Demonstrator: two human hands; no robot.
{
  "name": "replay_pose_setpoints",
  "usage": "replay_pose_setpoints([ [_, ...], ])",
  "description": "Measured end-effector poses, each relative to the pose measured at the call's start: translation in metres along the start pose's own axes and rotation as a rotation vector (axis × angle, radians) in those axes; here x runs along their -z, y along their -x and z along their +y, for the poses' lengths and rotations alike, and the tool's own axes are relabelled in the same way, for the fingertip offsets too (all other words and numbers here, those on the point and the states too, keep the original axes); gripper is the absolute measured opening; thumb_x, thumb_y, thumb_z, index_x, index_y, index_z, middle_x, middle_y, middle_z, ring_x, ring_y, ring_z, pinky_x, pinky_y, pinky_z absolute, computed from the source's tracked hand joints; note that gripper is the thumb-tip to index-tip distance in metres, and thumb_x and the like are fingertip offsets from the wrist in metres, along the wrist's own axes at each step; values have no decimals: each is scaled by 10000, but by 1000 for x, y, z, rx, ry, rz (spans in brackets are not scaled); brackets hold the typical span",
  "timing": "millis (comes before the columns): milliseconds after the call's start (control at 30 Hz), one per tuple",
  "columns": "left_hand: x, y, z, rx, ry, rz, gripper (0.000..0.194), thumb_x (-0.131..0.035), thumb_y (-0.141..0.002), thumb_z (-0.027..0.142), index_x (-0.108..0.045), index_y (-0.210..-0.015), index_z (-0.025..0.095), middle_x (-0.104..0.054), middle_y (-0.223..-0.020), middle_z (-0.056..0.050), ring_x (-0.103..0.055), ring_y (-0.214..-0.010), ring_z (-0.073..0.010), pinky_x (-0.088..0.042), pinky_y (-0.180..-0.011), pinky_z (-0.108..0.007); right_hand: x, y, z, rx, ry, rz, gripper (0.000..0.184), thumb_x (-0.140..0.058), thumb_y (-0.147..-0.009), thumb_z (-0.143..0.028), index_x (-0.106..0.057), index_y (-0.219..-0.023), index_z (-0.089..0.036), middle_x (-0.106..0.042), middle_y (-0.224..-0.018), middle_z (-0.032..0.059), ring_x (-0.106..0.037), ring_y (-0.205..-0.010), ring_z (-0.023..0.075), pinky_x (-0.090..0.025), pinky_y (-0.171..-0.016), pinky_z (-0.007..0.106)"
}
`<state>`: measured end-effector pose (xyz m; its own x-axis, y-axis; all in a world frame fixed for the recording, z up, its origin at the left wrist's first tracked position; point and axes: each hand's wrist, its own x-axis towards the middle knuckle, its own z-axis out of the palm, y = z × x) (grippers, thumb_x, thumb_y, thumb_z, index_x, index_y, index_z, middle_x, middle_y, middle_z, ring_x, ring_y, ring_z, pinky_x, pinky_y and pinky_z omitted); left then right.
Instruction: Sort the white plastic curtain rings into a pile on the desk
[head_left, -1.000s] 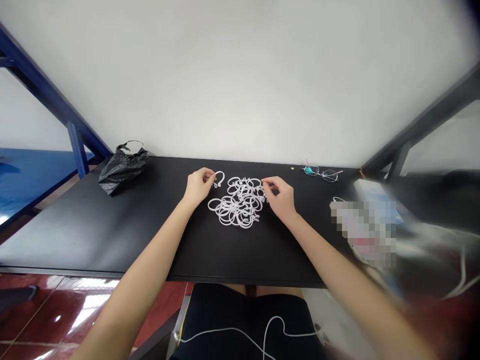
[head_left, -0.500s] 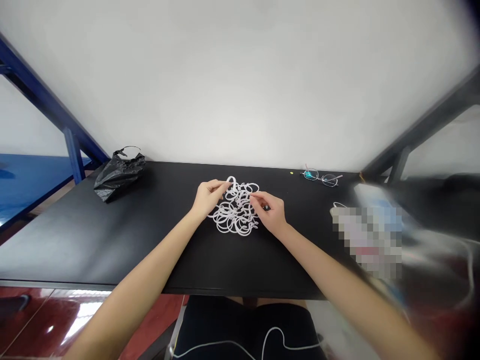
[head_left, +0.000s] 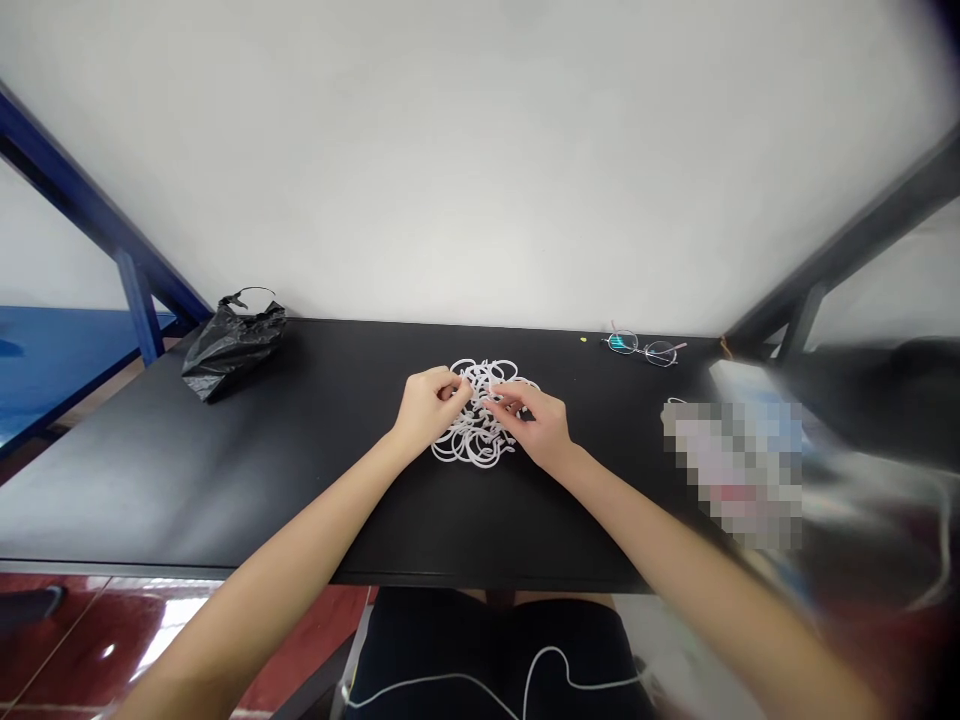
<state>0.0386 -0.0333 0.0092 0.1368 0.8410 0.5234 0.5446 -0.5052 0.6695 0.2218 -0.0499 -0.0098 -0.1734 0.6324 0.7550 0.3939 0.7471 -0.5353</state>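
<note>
A tangled heap of white plastic rings (head_left: 480, 445) lies in the middle of a black table (head_left: 225, 450). My left hand (head_left: 427, 405) is at the heap's left side, its fingers pinched on a white ring at the top of the pile. My right hand (head_left: 540, 422) is at the right side, fingers also pinched on rings there. The fingertips of both hands nearly meet over the heap.
A crumpled black plastic bag (head_left: 229, 340) sits at the back left of the table. A pair of glasses (head_left: 641, 347) lies at the back right. A blurred-out object (head_left: 739, 465) with white cables is on the right. Blue shelf posts stand at the left.
My left hand brought its ring from left of the pile in over the heap. My right hand moved in from the right, and the two hands now almost touch.
</note>
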Motion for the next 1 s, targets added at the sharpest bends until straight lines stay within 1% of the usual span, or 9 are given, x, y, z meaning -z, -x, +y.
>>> replay_pose_setpoints([
  [100, 1, 1, -1, -32, -1, -14, 325, -533, -872, 300, -554, -575, 171, -419, -541, 26, -380, -513, -101, -328, -539, -258, 2, -2, -1, 3, 25, 13, 68, -628, -888, -277, -682, -898, -238, -739, -803, 24, -673, -651, 147, -576, -563, 267],
  [133, 2, 2, 0, -46, 11, -25, 282, -531, -885, 325, -609, -665, 168, -464, -578, 18, -401, -526, -103, -351, -549, -254, 3, -3, -2, -7, 30, 24, 77, -624, -891, -282, -681, -870, -234, -737, -793, 26, -669, -654, 149, -572, -563, 271],
  [200, 2, 4, 2, -76, 71, -89, 248, -545, -892, 371, -661, -954, 161, -575, -724, -12, -459, -563, -105, -404, -569, -244, 3, -3, -4, -23, 24, 43, 102, -626, -889, -286, -676, -824, -226, -731, -779, 29, -660, -649, 147, -564, -560, 271],
  [267, 1, 6, 6, -90, 150, -192, 396, -556, -890, 399, -576, -1207, 163, -624, -882, -45, -504, -598, -106, -439, -577, -237, 3, -2, -8, -49, -5, 51, 110, -636, -883, -289, -676, -805, -221, -722, -756, 22, -657, -634, 142, -565, -563, 267],
  [300, 1, 7, 7, -92, 180, -231, 427, -546, -896, 403, -541, -1251, 165, -624, -905, -50, -513, -606, -107, -445, -575, -234, 3, -2, -11, -73, -28, 52, 109, -639, -881, -289, -679, -805, -220, -717, -743, 17, -660, -627, 140, -569, -566, 266],
  [400, 0, 10, 9, -97, 190, -239, 342, -493, -922, 384, -549, -1179, 163, -580, -795, -17, -489, -585, -103, -427, -554, -222, 4, -1, -22, -148, -117, 50, 94, -647, -878, -272, -689, -814, -217, -715, -733, 9, -678, -621, 142, -582, -573, 264],
  [633, 1, 11, 5, -201, 115, -61, 186, -485, -892, 332, -563, -941, 171, -457, -607, 41, -419, -521, -97, -384, -539, -219, 1, 0, -35, -118, -222, 6, 104, -631, -889, -229, -730, -920, -227, -752, -803, 18, -713, -663, 152, -611, -623, 277],
  [800, 3, 10, 7, -190, 65, -11, 172, -463, -865, 318, -566, -875, 181, -468, -594, 33, -427, -516, -106, -390, -541, -229, -2, 5, -32, -69, -224, -2, 191, -586, -914, -188, -717, -1040, -249, -760, -894, 20, -727, -719, 151, -629, -673, 287],
  [1000, 3, 10, 9, -151, 25, -13, 232, -442, -858, 377, -575, -843, 187, -486, -584, 23, -440, -511, -111, -394, -539, -232, -2, 7, -35, -81, -180, 4, 193, -571, -925, -206, -711, -1048, -254, -761, -883, 23, -724, -702, 157, -627, -665, 295],
])
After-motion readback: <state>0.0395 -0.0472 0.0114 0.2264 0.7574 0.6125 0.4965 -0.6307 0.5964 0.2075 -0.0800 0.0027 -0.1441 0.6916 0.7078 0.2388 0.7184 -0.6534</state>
